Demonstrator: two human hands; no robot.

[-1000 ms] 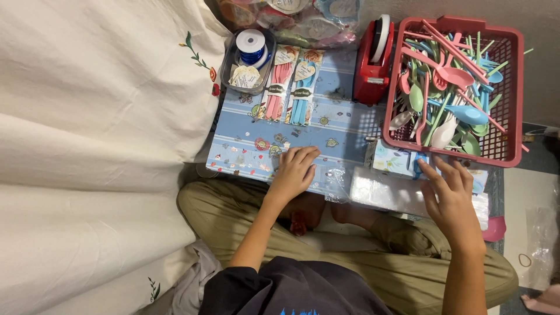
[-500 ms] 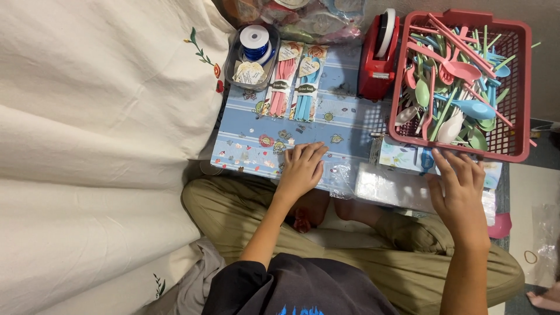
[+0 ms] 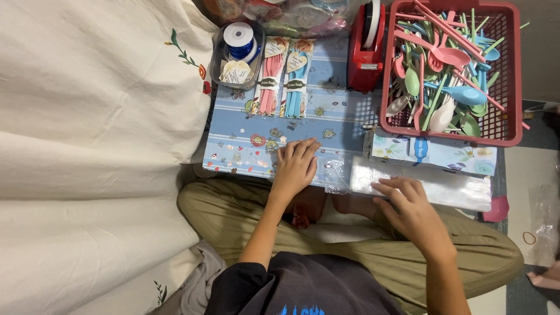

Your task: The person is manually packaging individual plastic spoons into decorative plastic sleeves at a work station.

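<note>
The person sits cross-legged behind a low worktop (image 3: 344, 116) covered in pale blue patterned paper. The left hand (image 3: 296, 166) lies flat and released on the near edge of the worktop, fingers spread and pressing on a crinkled piece of clear plastic film (image 3: 332, 172) that lies just to its right. The right hand (image 3: 411, 210) hovers with loosely curled fingers at the near edge of a stack of clear plastic bags (image 3: 429, 186), its fingertips touching the topmost one; it grips nothing firmly that can be seen.

The stack of bags lies at the near right corner of the worktop, just in front of a flat floral-printed packet (image 3: 434, 153). Behind that packet, on the far right of the worktop, stands a red plastic basket (image 3: 512, 76) filled with pink, blue, green and white plastic spoons and forks (image 3: 446, 58). Left of the basket sits a red tape dispenser (image 3: 365, 52). Further left on the worktop lie two wrapped cutlery sets (image 3: 283, 79), one pink and one blue, each with a heart-shaped tag. Beside them, at the far left corner of the worktop, a small clear tray (image 3: 217, 64) holds a spool of blue ribbon (image 3: 239, 36) and loose tags. A cream embroidered cloth (image 3: 87, 146) spreads out to the left of the worktop.
</note>
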